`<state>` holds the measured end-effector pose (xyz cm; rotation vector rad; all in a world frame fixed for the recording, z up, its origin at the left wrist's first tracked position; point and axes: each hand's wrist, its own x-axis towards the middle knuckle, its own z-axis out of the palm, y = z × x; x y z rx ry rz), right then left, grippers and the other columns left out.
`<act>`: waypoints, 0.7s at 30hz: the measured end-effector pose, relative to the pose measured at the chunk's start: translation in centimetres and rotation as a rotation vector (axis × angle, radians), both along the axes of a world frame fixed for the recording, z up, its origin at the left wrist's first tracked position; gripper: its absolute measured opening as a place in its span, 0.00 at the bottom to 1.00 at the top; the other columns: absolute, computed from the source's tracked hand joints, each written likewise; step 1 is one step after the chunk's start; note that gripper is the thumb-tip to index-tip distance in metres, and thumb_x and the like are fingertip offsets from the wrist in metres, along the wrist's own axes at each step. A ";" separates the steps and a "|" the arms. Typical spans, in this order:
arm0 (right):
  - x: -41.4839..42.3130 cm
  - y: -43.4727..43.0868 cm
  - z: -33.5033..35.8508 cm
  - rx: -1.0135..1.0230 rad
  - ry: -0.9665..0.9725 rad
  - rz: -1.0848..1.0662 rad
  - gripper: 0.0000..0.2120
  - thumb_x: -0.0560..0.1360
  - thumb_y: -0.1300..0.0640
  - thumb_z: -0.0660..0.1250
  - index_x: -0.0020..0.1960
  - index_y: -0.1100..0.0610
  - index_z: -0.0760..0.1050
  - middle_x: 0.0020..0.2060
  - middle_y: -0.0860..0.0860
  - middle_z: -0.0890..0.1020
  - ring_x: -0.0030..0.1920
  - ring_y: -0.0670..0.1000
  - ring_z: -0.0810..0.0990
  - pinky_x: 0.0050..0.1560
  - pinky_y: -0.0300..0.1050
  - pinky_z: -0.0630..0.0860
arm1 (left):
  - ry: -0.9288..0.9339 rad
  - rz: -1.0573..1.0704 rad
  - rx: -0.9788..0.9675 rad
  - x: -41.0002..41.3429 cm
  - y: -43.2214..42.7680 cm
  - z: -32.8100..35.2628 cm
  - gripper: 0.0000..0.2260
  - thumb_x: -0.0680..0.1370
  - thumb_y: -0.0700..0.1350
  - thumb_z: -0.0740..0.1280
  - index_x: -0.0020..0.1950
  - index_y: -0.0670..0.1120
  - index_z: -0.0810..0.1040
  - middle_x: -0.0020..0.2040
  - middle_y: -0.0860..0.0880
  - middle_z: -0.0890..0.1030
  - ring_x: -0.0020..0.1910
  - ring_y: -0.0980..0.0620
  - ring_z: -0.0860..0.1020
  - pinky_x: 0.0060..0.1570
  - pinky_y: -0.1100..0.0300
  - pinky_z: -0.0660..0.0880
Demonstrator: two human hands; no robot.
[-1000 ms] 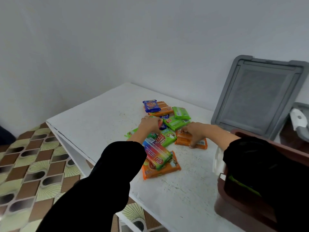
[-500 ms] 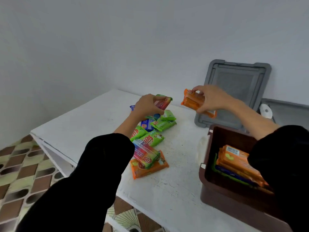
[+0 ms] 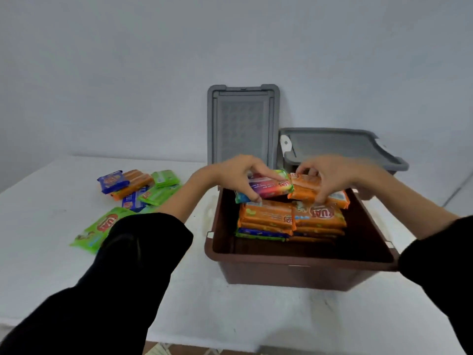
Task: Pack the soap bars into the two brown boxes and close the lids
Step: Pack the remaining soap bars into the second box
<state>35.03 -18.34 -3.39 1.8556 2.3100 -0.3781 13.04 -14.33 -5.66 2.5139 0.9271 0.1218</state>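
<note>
2 hands meet above 1 open brown box (image 3: 294,272). The left hand (image 3: 235,172) pinches 1 rainbow soap bar (image 3: 268,188), a glossy wrapper striped purple, red and green, with fingers curled round it. The right hand (image 3: 335,175) grips 1 orange soap bar (image 3: 307,187), whose end touches the rainbow one. Directly under the fingers, packed bars (image 3: 317,216) lie in 2 stacks inside the box, orange on top, blue and green lower. Well left of the left fingers, at least 6 loose bars (image 3: 138,187) lie on the white table (image 3: 230,316): green, blue, orange. Behind the fingers, 1 upright grey lid (image 3: 242,124) leans on the wall; 1 flat grey lid (image 3: 337,147) lies beyond the right fingers.
</note>
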 end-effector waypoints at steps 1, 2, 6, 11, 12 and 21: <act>0.7 -0.4 -0.8 -0.008 -0.034 0.000 0.37 0.63 0.55 0.77 0.68 0.50 0.66 0.58 0.52 0.77 0.54 0.51 0.74 0.52 0.43 0.70 | 0.027 -0.043 0.007 1.1 -0.2 -0.6 0.29 0.70 0.42 0.73 0.68 0.56 0.69 0.65 0.47 0.71 0.61 0.50 0.71 0.51 0.69 0.70; 1.3 -0.7 -1.7 -0.001 -0.079 0.004 0.37 0.62 0.54 0.77 0.68 0.50 0.66 0.57 0.52 0.77 0.52 0.50 0.74 0.51 0.43 0.70 | 0.067 -0.073 0.035 2.1 -0.3 -1.3 0.29 0.70 0.43 0.73 0.68 0.57 0.69 0.66 0.48 0.70 0.62 0.50 0.70 0.54 0.66 0.70; 2.0 -1.3 -5.0 0.066 -0.156 0.016 0.35 0.64 0.53 0.75 0.68 0.49 0.66 0.60 0.52 0.74 0.57 0.52 0.73 0.51 0.42 0.70 | 0.261 -0.068 0.180 4.4 -0.7 -3.9 0.29 0.70 0.42 0.72 0.68 0.58 0.69 0.69 0.50 0.65 0.68 0.50 0.63 0.61 0.56 0.66; 2.0 -1.0 -6.1 0.159 -0.121 0.052 0.36 0.65 0.53 0.75 0.70 0.49 0.64 0.60 0.52 0.73 0.60 0.52 0.71 0.55 0.43 0.70 | 0.268 -0.024 0.325 4.5 -1.1 -5.1 0.31 0.68 0.53 0.74 0.69 0.53 0.67 0.70 0.49 0.63 0.69 0.50 0.61 0.63 0.52 0.67; 2.0 -1.0 -6.1 0.164 -0.118 0.059 0.36 0.65 0.53 0.75 0.71 0.48 0.64 0.59 0.52 0.73 0.60 0.52 0.71 0.55 0.43 0.70 | 0.257 -0.019 0.400 4.8 -1.4 -5.5 0.34 0.67 0.57 0.74 0.69 0.52 0.66 0.70 0.49 0.63 0.69 0.50 0.61 0.64 0.52 0.67; 1.3 -1.7 -8.4 0.316 -0.033 0.046 0.37 0.65 0.43 0.73 0.68 0.51 0.62 0.62 0.52 0.67 0.63 0.51 0.66 0.56 0.45 0.71 | 0.231 0.075 0.656 6.9 -2.8 -8.8 0.45 0.67 0.61 0.72 0.73 0.40 0.56 0.71 0.43 0.62 0.67 0.45 0.63 0.62 0.51 0.67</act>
